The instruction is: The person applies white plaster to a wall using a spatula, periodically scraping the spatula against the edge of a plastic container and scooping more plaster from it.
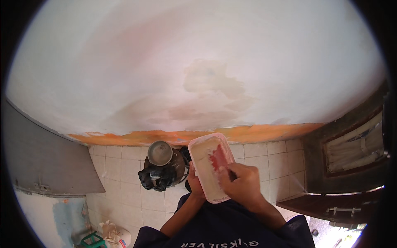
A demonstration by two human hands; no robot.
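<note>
Pink tray [206, 137] is gripped by left hand [196, 184], eight o'clock, right hand [243, 182] clasping dark handle [233, 175] — likely working paste [202, 160], next needing steadiness.

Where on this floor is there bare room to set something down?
Left: bare tiles between the grey door and the black bag. Right: more bare tiles between the tray and the dark window frame. Crowded: around the bowl and black bag.

Grey door [51, 153], curtained window [355, 151].
</note>
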